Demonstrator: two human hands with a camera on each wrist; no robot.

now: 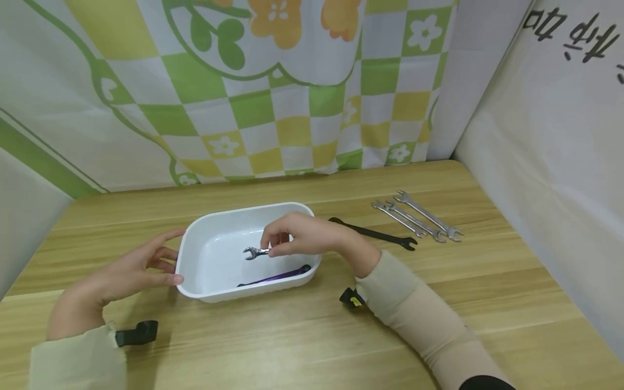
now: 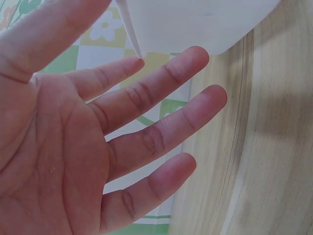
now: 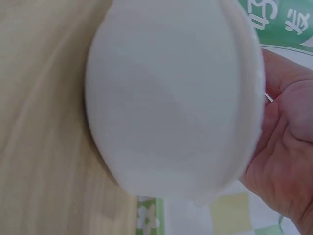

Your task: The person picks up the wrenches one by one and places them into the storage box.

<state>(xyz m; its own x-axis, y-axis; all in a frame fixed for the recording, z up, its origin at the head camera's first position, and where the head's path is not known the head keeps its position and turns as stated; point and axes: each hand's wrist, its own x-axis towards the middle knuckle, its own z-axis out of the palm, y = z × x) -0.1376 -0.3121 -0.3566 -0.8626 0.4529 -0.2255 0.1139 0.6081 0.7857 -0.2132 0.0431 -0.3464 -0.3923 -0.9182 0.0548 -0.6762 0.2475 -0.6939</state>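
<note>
In the head view, a white rectangular basin [image 1: 195, 295] stands on the table. Its left end is touched by my left hand [image 1: 129, 271], with the thumb tip at the rim. The left wrist view shows the fingers of that hand [image 2: 142, 103] spread and nearly straight beside the basin wall [image 2: 195, 24]. Over the inside of the basin, my right hand [image 1: 304, 233] pinches a small silver open-end wrench [image 1: 253, 253], mostly hidden by the fingers. A purple wrench [image 1: 275, 278] leans along the near inner wall. In the right wrist view the basin [image 3: 171, 98] blocks the fingers of my right hand [image 3: 288, 132].
Right of the basin lies a black wrench [image 1: 380, 234], partly behind my right forearm. Beyond it are three silver wrenches [image 1: 414, 216] side by side. A checked cloth [image 1: 292, 124] hangs along the back edge of the wooden table [image 1: 253, 346], and a white wall panel stands at right.
</note>
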